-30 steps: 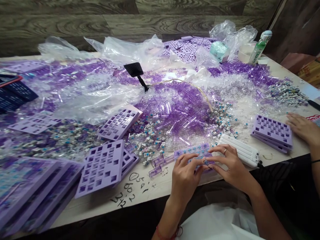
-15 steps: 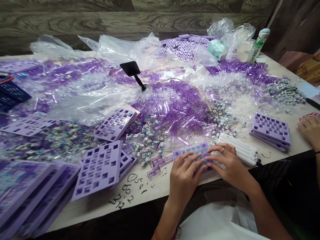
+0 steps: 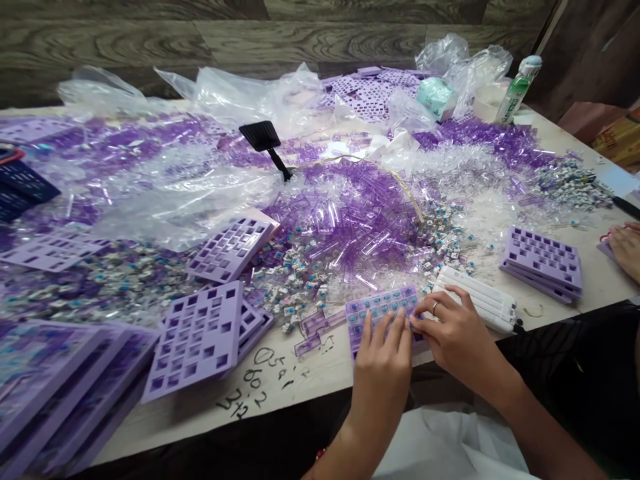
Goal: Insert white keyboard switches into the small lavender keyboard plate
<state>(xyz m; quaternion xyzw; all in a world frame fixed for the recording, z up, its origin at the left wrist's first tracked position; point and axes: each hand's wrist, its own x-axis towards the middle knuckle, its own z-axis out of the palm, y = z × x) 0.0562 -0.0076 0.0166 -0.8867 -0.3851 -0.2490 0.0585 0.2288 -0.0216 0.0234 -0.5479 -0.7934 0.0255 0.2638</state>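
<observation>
In front of me lies a purple keyboard panel filled with blue-centred switches and clear pieces, at the table's near edge. My left hand rests on it with fingers stretched out over the lower rows. At the panel's right end, my right hand has its thumb and forefinger pressed together. Whatever may be between those fingertips is too small to make out. Just behind my right hand is a white slatted block. Transparent purple strips lie against the panel's left side.
Purple panels are piled at left and right. A heap of clear purple pieces and loose switches lies ahead. A black brush, plastic bags and a bottle stand farther back. Another person's hand is at right.
My left hand has slid right and nearer to me, baring the panel's upper-left rows. My right hand stays at the right end. The other person's hand now has a purple piece beneath it.
</observation>
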